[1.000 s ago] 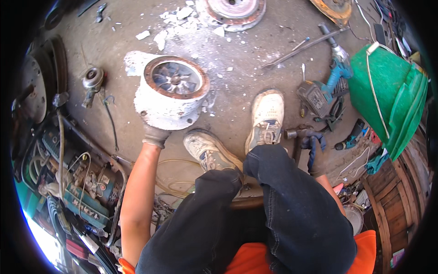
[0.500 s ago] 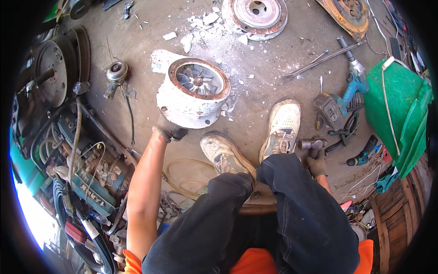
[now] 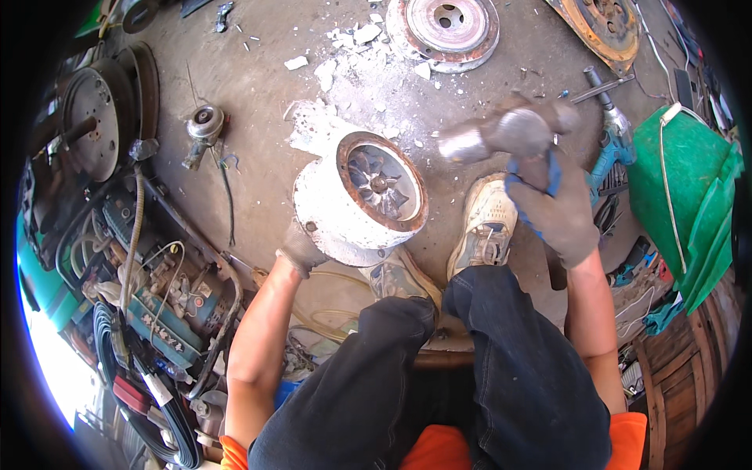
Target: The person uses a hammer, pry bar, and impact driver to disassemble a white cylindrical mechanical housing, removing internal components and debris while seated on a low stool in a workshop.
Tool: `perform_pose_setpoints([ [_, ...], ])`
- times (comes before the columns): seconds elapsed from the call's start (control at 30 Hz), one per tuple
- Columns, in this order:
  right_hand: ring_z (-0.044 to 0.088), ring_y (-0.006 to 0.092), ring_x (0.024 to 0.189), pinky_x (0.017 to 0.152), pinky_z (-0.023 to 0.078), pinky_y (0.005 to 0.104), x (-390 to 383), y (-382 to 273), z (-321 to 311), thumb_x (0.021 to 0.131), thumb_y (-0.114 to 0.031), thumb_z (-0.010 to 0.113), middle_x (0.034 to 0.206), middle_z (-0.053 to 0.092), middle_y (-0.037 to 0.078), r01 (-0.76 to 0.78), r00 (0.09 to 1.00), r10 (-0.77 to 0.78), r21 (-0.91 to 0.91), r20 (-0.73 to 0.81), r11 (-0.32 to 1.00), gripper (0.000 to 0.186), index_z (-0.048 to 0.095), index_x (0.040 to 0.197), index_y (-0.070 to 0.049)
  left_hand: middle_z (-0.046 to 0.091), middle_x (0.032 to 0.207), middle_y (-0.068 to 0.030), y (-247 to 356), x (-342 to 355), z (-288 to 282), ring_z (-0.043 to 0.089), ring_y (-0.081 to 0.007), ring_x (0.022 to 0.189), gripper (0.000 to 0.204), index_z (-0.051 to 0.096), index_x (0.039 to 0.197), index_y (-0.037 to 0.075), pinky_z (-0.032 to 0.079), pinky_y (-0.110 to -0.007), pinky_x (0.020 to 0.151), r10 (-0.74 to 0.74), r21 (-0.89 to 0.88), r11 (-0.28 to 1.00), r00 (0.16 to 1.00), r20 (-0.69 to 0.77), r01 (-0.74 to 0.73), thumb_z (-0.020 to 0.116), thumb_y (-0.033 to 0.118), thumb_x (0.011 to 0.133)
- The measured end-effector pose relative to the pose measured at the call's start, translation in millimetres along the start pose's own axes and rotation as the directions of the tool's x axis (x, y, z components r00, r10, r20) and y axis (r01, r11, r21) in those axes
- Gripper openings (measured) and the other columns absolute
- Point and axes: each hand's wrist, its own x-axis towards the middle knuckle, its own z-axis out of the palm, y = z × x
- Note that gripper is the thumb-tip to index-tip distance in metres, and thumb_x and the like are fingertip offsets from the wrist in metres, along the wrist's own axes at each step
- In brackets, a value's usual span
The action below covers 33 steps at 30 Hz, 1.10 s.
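A white-crusted round metal housing [image 3: 323, 202] stands tilted on the floor before my shoes. Its rusty ring surrounds a bladed wheel [image 3: 379, 182], and a flaking side outlet [image 3: 313, 129] points away. My left hand [image 3: 301, 247], in a dark glove, grips its near lower edge; the fingertips are hidden behind it. Raised to the right of the housing, my gloved right hand [image 3: 560, 210] is closed round the handle of a hammer [image 3: 523, 130]. Motion blurs the hammer's metal head, which is apart from the housing.
White flakes [image 3: 345, 51] lie beyond the housing, beside a rusty-rimmed disc [image 3: 448, 35]. A blue power tool [image 3: 615, 153] and a green sheet [image 3: 680, 192] are at right. Engine parts [image 3: 168, 301] crowd the left; a clear hose [image 3: 337, 298] loops near my shoes.
My right hand has lifted the hammer from the floor beside my right shoe. My left hand has tipped and shifted the housing to the right.
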Motion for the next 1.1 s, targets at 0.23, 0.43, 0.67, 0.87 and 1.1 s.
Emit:
perform_pose_setpoints([
  [0.23, 0.065, 0.0286, 0.087, 0.08, 0.049, 0.0409, 11, 11, 62, 0.078, -0.021, 0.063, 0.091, 0.065, 0.019, 0.012, 0.988, 0.015, -0.174, 0.153, 0.985, 0.05, 0.052, 0.122, 0.001, 0.048, 0.144, -0.0069, -5, -8, 6, 0.045, -0.021, 0.131, 0.067, 0.041, 0.142, 0.007, 0.034, -0.035, 0.111, 0.053, 0.105, 0.993, 0.998, -0.02, -0.051, 0.069, 0.024, 0.083],
  [0.43, 0.066, 0.0213, 0.075, 0.068, 0.051, 0.0366, 20, -4, 3, 0.079, -0.022, 0.067, 0.083, 0.066, 0.012, -0.05, 0.998, 0.048, -0.085, -0.031, 0.995, 0.04, 0.057, 0.112, -0.003, 0.049, 0.143, -0.0066, -7, -9, 2, 0.045, -0.0213, 0.131, 0.069, 0.04, 0.143, 0.008, 0.033, -0.035, 0.112, -0.043, -0.417, 0.908, 0.999, -0.016, 0.032, 0.07, 0.022, 0.083],
  [0.67, 0.055, 0.0101, 0.061, 0.053, 0.043, 0.0263, 30, -13, -39, 0.078, -0.014, 0.068, 0.075, 0.06, 0.002, 0.126, 0.944, -0.08, 0.128, -0.319, 0.984, 0.027, 0.062, 0.102, -0.004, 0.049, 0.143, -0.0071, 13, -9, -2, 0.045, -0.0208, 0.131, 0.07, 0.038, 0.144, 0.009, 0.033, -0.035, 0.112, -0.007, -0.233, 0.972, 0.999, -0.042, -0.003, 0.071, 0.02, 0.082],
  [0.87, 0.062, 0.0443, 0.099, 0.085, 0.048, 0.0498, 18, -6, 53, 0.077, -0.027, 0.064, 0.101, 0.063, 0.027, -0.024, 0.974, 0.103, -0.355, 0.204, 0.935, 0.049, 0.055, 0.118, -0.002, 0.047, 0.144, -0.0082, 4, -16, 3, 0.042, -0.0218, 0.133, 0.072, 0.04, 0.143, 0.009, 0.029, -0.036, 0.114, -0.047, -0.075, 0.996, 0.998, -0.028, 0.045, 0.071, 0.027, 0.081],
  [1.1, 0.053, 0.0084, 0.058, 0.05, 0.041, 0.024, 31, -18, -34, 0.079, -0.011, 0.067, 0.07, 0.058, -0.001, 0.153, 0.937, -0.072, 0.216, -0.341, 0.964, 0.02, 0.062, 0.096, -0.002, 0.048, 0.144, -0.0075, -5, -14, -1, 0.041, -0.0245, 0.134, 0.07, 0.044, 0.142, 0.012, 0.028, -0.037, 0.114, 0.038, 0.178, 0.983, 0.999, 0.005, -0.038, 0.071, 0.03, 0.08],
])
